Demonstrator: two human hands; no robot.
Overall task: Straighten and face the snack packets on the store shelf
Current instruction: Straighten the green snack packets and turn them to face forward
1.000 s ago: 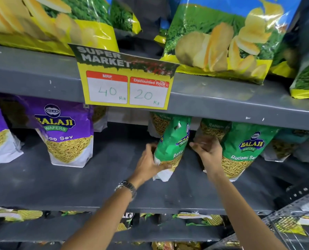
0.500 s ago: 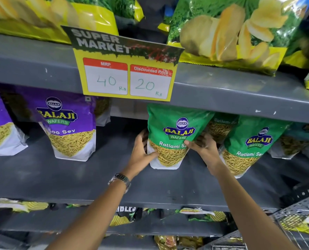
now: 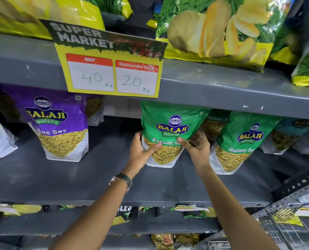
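Note:
A green Ratlami Sev packet [image 3: 171, 123] stands upright on the grey middle shelf [image 3: 78, 177], its front facing me. My left hand [image 3: 141, 148] grips its lower left edge, thumb across the front. My right hand [image 3: 197, 147] holds its lower right edge. A second green Ratlami Sev packet [image 3: 240, 141] stands just to the right, with another green packet [image 3: 215, 121] partly hidden behind the two. A purple sev packet [image 3: 60, 123] stands at the left, apart from the green ones.
A yellow price sign [image 3: 110, 65] hangs from the upper shelf edge, reading 40 and 20. Large chip bags [image 3: 213, 29] sit on the upper shelf. More packets [image 3: 283, 136] stand at the far right. A wire rack [image 3: 285, 226] is at the lower right. Lower shelves hold flat packets.
The green packet was turned from edge-on to front-facing and stood upright between both hands. It now sits slightly further back on the shelf, both hands still on it.

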